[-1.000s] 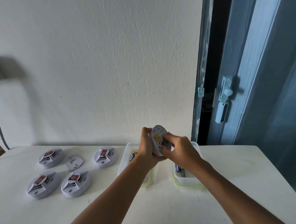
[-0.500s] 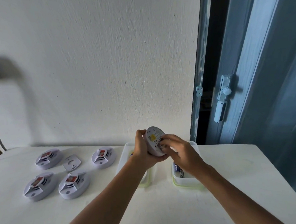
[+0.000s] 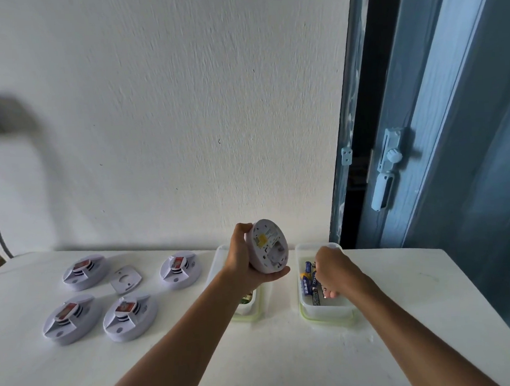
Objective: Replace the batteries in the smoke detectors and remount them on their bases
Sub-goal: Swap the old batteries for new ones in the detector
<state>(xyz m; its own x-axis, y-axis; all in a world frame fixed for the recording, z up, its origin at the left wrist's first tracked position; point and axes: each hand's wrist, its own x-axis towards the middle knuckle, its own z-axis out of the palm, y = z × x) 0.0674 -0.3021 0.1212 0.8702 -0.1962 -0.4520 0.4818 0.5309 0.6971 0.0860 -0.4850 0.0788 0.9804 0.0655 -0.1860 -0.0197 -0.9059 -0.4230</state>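
The left hand holds a smoke detector up off the table, above the far edge near the wall. Its fingers are wrapped round the rim, thumb on top and fingertips under the lower edge. The detector is tilted so its back faces this way, showing a yellow label and an open battery bay.

The right hand is down inside the right container, a clear tub with a green rim standing just right of the middle of the table. Its fingers are curled down among the batteries, blue and dark cells lying loose in the tub. Whether the fingers have actually closed on one I cannot tell, as the knuckles hide the tips.

A second tub, the left container, stands just beside the first, partly covered by the left forearm; something greenish shows inside it.

Toward the left end of the table lie four more detectors, face up, each with a red and white label, set in two rows. Between the two in the far row lies a mounting base, a flat squarish plate with a round hole.

Behind the table stands a white wall, and past the far right corner a blue door with a pale latch.
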